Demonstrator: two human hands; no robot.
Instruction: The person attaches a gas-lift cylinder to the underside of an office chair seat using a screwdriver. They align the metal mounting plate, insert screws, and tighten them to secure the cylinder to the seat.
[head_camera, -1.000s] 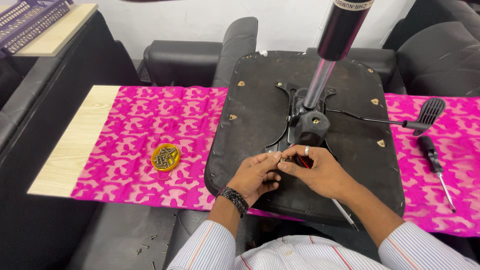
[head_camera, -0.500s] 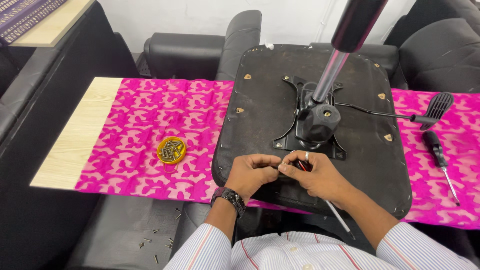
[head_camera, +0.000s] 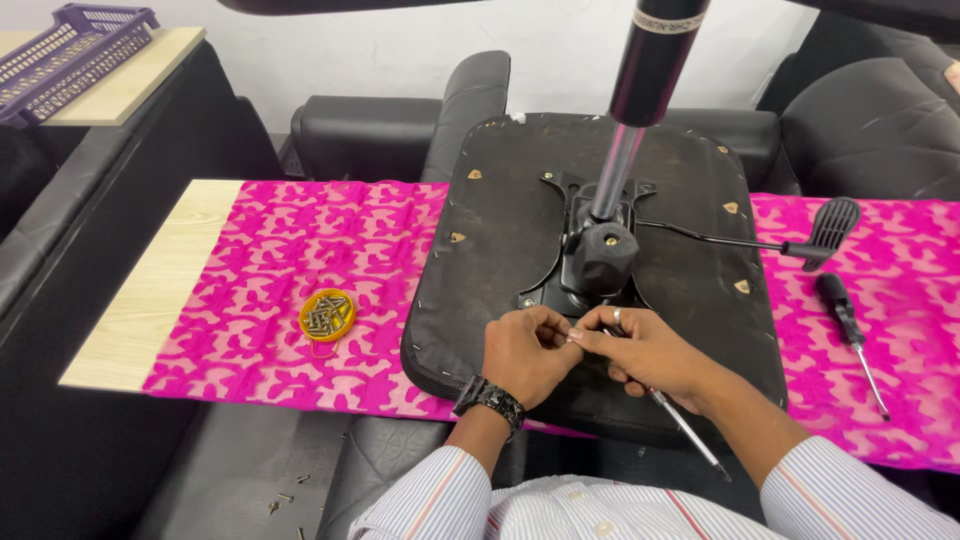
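— What is lying toward the left end of the worktop (head_camera: 150, 300)?

— A yellow dish of screws (head_camera: 327, 314) is sitting on the pink cloth (head_camera: 300, 260), well apart from the hands.

— And the hands?

— The left hand (head_camera: 527, 352) is curling its fingers together, pinching something too small to identify. The right hand (head_camera: 650, 350) is meeting it fingertip to fingertip, gripping a screwdriver (head_camera: 685, 432). Both are resting on the upturned seat base (head_camera: 600, 250) near the front edge, below the black mechanism (head_camera: 600, 258).

— Right end?

— A second screwdriver (head_camera: 848, 330) is lying there.
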